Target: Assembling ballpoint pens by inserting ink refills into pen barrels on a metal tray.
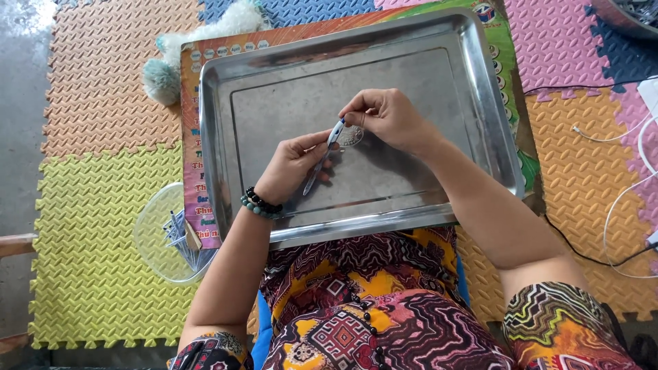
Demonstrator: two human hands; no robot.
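We seem to be in a home, seated on the floor, coloured interlocking foam mats [103, 103] underfoot, bare concrete [20, 103] at the edge, a steel tray [493, 130] over a printed poster [195, 144], white cables [637, 151] trailing beside us

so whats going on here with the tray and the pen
A seated person holds a pen over a steel tray. The left hand grips the barrel, and the right hand pinches the upper, blue end with its fingers. The tray rests on a printed sheet over coloured foam mats. A clear bowl holding more pen parts sits to the left of the tray.
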